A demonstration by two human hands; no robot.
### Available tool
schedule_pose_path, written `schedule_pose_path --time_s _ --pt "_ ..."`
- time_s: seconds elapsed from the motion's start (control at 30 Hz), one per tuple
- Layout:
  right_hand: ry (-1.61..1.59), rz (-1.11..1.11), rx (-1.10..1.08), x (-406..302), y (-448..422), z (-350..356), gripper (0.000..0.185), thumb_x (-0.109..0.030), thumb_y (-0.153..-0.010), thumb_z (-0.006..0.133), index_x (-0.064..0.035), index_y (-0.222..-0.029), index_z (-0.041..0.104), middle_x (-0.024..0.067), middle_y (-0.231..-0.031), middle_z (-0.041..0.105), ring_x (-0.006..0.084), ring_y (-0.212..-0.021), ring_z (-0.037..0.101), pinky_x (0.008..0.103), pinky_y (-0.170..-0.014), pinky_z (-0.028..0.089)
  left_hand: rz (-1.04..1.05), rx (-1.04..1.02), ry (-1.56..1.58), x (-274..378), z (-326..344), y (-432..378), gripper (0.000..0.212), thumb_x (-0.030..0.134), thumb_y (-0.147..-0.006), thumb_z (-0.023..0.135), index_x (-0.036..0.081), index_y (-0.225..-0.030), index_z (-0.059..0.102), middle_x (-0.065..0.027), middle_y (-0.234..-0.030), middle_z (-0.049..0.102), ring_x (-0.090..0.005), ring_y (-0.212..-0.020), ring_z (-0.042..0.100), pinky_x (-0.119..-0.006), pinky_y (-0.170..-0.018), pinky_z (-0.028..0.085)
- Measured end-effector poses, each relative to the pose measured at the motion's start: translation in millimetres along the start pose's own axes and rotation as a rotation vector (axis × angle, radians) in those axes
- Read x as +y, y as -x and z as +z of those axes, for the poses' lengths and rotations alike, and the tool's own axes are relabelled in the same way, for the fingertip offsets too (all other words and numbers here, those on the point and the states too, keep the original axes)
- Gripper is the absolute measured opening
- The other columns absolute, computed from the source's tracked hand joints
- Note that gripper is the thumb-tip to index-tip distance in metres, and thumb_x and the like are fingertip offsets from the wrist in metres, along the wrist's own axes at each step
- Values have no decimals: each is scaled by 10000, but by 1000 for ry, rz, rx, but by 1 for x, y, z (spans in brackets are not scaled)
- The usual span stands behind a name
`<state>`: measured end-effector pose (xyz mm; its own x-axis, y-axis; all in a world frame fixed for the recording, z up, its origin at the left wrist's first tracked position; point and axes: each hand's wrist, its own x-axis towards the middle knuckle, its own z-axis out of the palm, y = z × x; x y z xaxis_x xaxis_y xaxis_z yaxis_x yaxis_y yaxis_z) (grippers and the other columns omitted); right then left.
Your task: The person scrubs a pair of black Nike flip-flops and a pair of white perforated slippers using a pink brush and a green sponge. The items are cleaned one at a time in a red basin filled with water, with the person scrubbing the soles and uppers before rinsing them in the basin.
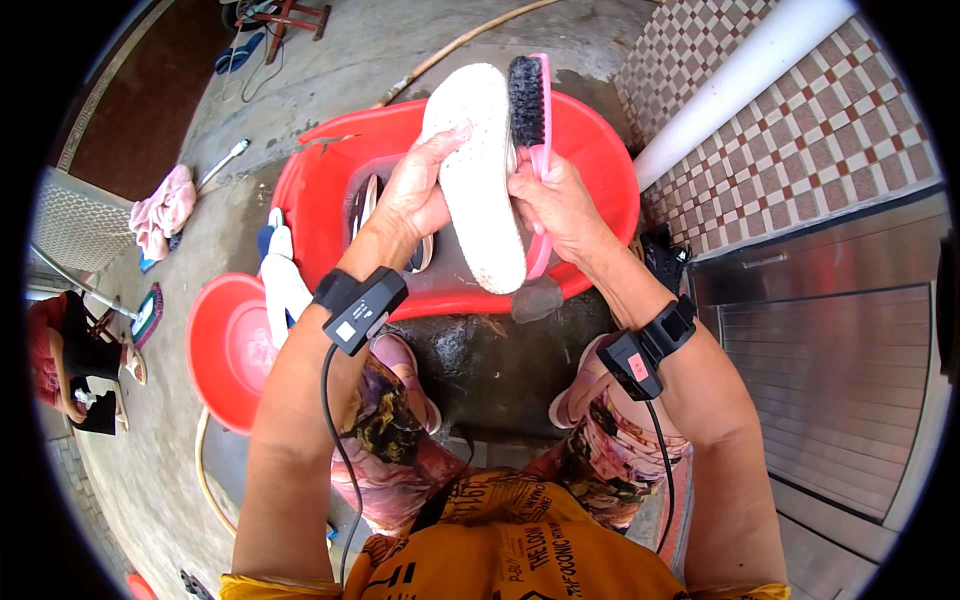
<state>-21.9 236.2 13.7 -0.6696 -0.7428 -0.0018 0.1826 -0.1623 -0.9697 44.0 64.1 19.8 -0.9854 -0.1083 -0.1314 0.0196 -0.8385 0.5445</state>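
Observation:
A white shoe (pixel 484 195), its pale sole side facing up, is held above a large red plastic tub (pixel 592 172). My left hand (pixel 424 176) grips its left edge with the thumb on top. My right hand (pixel 555 199) is closed around the pink handle of a scrub brush (pixel 531 101) and touches the shoe's right edge. The brush stands upright beside the shoe, dark bristles facing it. Inside the tub, dark shoes with white soles (pixel 422 255) lie in shallow water, partly hidden by my left hand and the white shoe.
A smaller red basin (pixel 225 352) stands at the left, beside white and blue footwear (pixel 283 289) at the tub's rim. Hoses (pixel 465 37) cross the concrete floor. A white pipe (pixel 720 105), tiled wall and metal door (pixel 825 390) are at the right. Another person (pixel 56 352) sits far left.

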Motion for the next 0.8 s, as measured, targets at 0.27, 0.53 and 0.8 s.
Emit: schedule_pose_path --time_s 0.27,0.53,0.8 --pt "842 0 246 -11 9 5 512 -302 -998 479 -213 -1487 353 238 -822 658 392 -727 654 471 -674 490 297 256 -292 3 -10 -6 770 -87 -893 474 169 -1535 133 -160 -1273 571 -280 -1144 589 -476 -986 499" --pt "1085 -66 285 -7 -7 19 476 -282 -984 498 -272 -1453 411 267 -931 653 443 -851 643 498 -746 498 179 69 -411 -20 -20 -13 788 -132 -835 452 138 -1526 185 -124 -1278 544 -246 -1121 566 -379 -979 466" --pt "1029 -29 169 17 12 49 465 -304 -990 491 -235 -1445 425 276 -956 649 439 -899 646 488 -774 497 107 124 -493 -1 -47 -7 622 -136 -838 448 92 -1415 405 -132 -1233 594 -261 -1109 607 -397 -954 511"
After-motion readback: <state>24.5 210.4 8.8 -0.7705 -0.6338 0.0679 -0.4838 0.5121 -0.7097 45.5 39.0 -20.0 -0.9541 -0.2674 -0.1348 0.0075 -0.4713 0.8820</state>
